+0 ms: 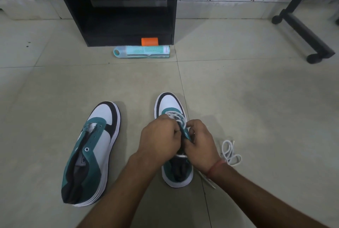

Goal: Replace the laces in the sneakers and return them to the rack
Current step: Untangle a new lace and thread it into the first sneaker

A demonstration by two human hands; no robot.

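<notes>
A tall black open-shelved rack (117, 7) stands against the far wall on the pale tiled floor (256, 99), with a light blue cylindrical tube (142, 51) lying at its foot and a small orange block (149, 41) just behind that. Nearer, two teal, white and black sneakers sit side by side, well short of the rack. The left sneaker (91, 152) has bare eyelets and an open tongue; no lace is in it. The right sneaker (174, 136) carries a white lace (177, 116) crossed through its front eyelets only.

Both hands work over that shoe's throat. The left hand (158, 139) is curled, its fingers gripping the teal eyelet flap. The right hand (200, 145) is curled too, pinching at the same flap, though whether it has the lace tip cannot be told. The loose white lace end (230, 152) lies coiled on the floor beside the right wrist.

The lacing looks about a third done on this shoe. To do it well, hold the flap steady, feed the tip squarely through the next eyelet, draw the slack snug, and keep both ends even.
</notes>
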